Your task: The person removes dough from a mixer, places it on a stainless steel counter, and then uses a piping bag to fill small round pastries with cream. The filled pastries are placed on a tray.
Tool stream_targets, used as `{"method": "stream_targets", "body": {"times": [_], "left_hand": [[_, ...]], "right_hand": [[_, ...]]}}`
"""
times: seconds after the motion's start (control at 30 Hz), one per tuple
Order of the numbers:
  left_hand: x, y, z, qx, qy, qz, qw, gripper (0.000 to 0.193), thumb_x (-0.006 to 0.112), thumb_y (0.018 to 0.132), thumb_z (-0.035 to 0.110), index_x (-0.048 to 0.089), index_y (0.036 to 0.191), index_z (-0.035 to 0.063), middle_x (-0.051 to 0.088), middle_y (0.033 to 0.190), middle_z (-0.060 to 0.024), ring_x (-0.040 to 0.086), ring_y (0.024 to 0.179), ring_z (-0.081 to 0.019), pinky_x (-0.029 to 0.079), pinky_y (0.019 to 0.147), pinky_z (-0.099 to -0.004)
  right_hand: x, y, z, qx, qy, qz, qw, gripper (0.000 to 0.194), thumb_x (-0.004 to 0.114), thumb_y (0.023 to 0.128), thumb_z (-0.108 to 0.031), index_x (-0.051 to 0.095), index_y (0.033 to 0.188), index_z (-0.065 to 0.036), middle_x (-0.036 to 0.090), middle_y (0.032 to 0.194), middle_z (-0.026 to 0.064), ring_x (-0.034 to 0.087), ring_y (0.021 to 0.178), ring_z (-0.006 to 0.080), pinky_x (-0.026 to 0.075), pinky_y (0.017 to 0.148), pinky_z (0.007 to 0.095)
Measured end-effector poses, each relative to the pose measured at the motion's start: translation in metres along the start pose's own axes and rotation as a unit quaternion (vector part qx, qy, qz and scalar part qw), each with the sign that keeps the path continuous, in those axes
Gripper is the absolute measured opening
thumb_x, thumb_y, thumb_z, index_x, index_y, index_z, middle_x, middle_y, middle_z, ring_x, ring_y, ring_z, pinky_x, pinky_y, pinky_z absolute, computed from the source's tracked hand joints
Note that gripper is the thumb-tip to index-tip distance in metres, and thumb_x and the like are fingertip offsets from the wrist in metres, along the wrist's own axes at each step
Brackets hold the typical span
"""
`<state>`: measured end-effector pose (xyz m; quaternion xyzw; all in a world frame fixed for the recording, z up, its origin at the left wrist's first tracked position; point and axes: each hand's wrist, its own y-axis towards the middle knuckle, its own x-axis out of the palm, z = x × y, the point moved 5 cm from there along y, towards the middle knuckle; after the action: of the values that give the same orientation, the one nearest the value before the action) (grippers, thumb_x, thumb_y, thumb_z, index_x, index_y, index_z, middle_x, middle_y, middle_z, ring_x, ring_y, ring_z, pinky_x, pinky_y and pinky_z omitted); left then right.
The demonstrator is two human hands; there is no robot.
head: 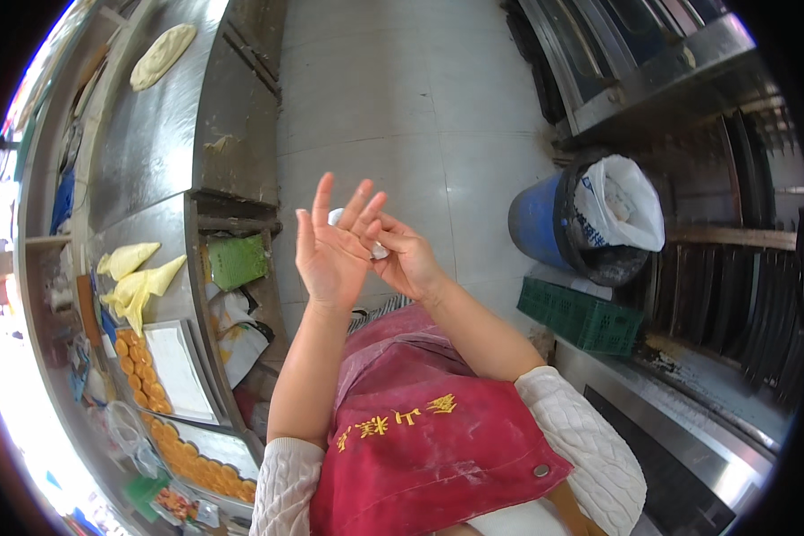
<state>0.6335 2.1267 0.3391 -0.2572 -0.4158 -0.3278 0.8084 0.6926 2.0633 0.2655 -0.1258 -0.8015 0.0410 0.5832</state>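
Note:
My left hand (335, 258) is raised in front of the apron, palm up and fingers spread. Close against its right side is my right hand (409, 261), with fingers and thumb pinching a white wad (379, 251), which looks like tissue or cloth. Part of the wad shows again beyond the left fingers; the rest is hidden behind the left hand. Whether the wad touches the back of that hand cannot be seen. Below both forearms spreads a dark red apron (442, 455), dusted with flour-like powder and bearing yellow writing.
On the left steel worktable (154, 127) lie a dough slab (163, 57), yellowish piping bags or cloths (141, 288) and trays of round golden pastries (201, 462). At right stand a blue bin (539, 218) with a white bag (620, 201), a green crate (576, 315), an oven (616, 53) and a tray rack (723, 301).

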Motion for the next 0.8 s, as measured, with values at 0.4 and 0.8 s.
{"method": "stream_targets", "body": {"times": [0.4,0.8], "left_hand": [[-0.007,0.003,-0.088,-0.111,0.099,0.185,0.972,0.046,0.027,0.101,0.033,0.034,0.135,0.003,0.04,0.136,-0.01,0.039,0.126,-0.0223,0.03,0.107,-0.0371],[-0.045,0.015,-0.076,-0.1,0.255,0.234,0.933,0.031,0.032,0.101,0.024,0.049,0.107,-0.0012,0.057,0.097,-0.0117,0.058,0.082,-0.0204,0.051,0.072,-0.0333]], "right_hand": [[0.004,-0.025,-0.058,-0.293,-0.558,0.105,0.769,0.04,0.046,0.093,-0.009,0.044,0.132,-0.002,0.045,0.134,0.0181,0.044,0.124,0.0295,0.032,0.105,0.0394],[0.008,-0.047,-0.062,-0.31,-0.714,0.041,0.627,0.031,0.057,0.088,-0.016,0.061,0.117,-0.005,0.047,0.134,0.0124,0.036,0.13,0.032,0.027,0.103,0.0523]]}}
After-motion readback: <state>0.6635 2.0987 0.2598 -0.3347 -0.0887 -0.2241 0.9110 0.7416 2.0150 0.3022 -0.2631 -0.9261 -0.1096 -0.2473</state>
